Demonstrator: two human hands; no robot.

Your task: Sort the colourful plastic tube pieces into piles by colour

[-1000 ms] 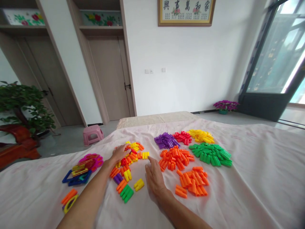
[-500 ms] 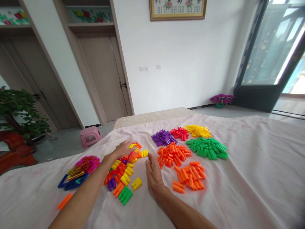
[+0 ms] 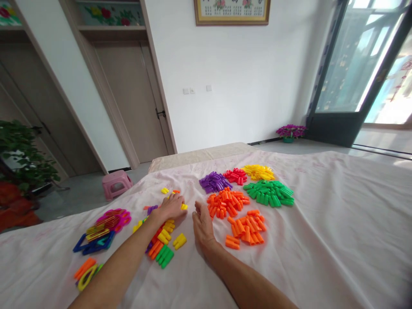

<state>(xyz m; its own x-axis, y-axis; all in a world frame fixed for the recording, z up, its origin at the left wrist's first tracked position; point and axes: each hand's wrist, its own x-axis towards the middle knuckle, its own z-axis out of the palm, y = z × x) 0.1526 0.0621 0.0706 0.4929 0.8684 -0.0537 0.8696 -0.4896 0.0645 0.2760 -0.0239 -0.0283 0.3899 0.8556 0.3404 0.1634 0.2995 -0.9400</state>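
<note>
My left hand [image 3: 172,207] lies palm down over a loose heap of mixed plastic building pieces, fingers spread and slightly bent. Part of the heap is hidden under it; a yellow piece [image 3: 184,207] shows at its fingertips. On the cloth to the right, my right hand [image 3: 203,225] rests on its edge, fingers stretched out and nothing in it. It stands between the mixed heap and a pile of orange pieces [image 3: 227,202]. Nearer me lie a yellow piece [image 3: 180,241] and a green piece [image 3: 165,256].
Sorted piles of purple [image 3: 215,182], red [image 3: 235,176], yellow [image 3: 258,172] and green pieces [image 3: 269,193] lie farther back, with more orange pieces [image 3: 247,228] nearer. Pink and blue flat shapes [image 3: 99,240] lie left on the cloth [image 3: 322,223]. A pink stool [image 3: 117,184] stands beyond.
My left hand has shifted right and a little toward me across the mixed pieces, leaving a few beyond it. The right hand stays in about the same place. The view has turned slightly right.
</note>
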